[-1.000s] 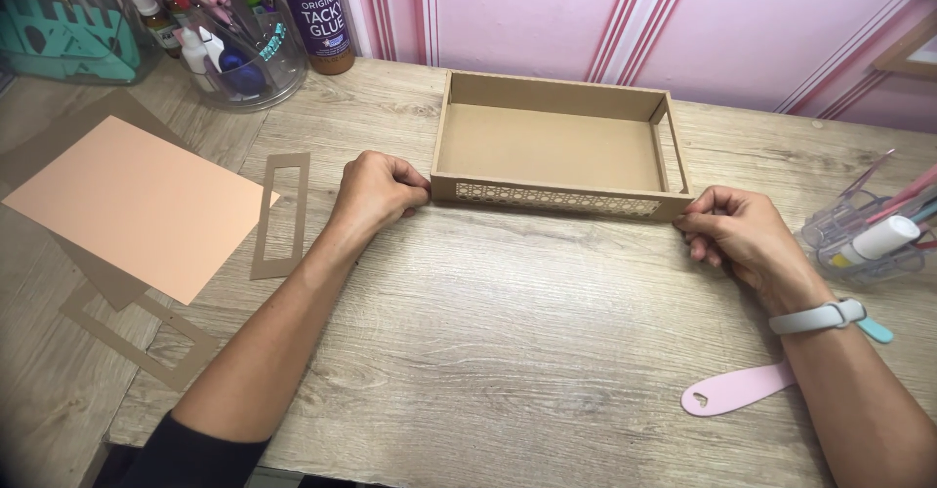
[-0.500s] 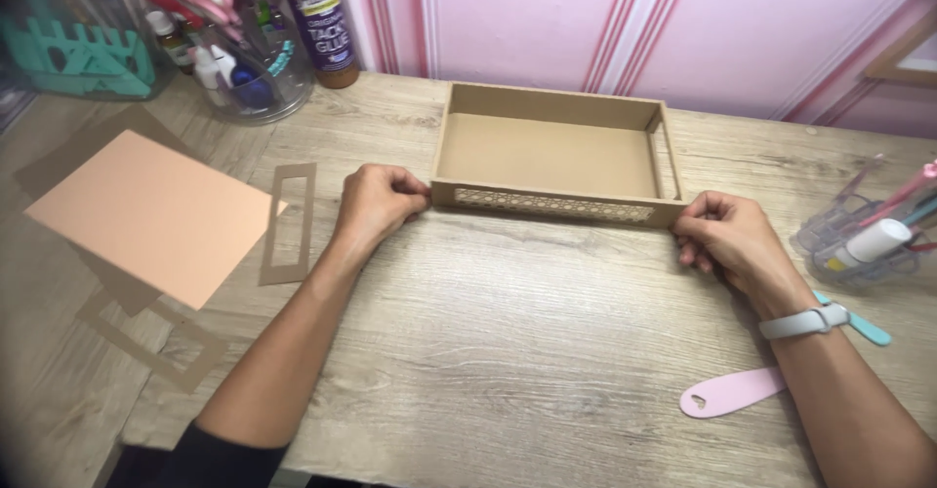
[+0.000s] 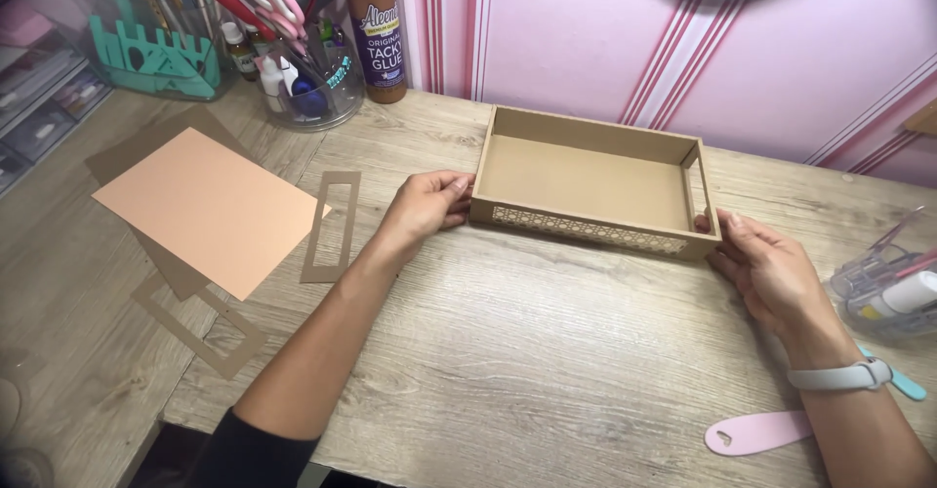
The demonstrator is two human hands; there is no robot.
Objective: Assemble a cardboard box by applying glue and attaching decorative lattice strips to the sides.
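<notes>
1. Head view, centre: an open brown cardboard tray sits on the wooden table, nothing inside it, a lattice-patterned strip along its near wall. The left hand pinches the tray's left end with narrow-set fingers; the right hand holds the right end, thumb against the side — both grips closed on the cardboard.
2. Upper left: a clear round jar crammed with scissors, pens and small bottles; beside it a brown glue bottle with a purple label, upright by the pink striped wall.
3. Right edge: a clear plastic holder with tools, contents unclear.
4. Left: a peach card sheet over brown card, with a brown cut-out frame just beside it.
5. Open tabletop spreads below the tray — a pink flat tool lies lower right, near the table's front edge.
</notes>
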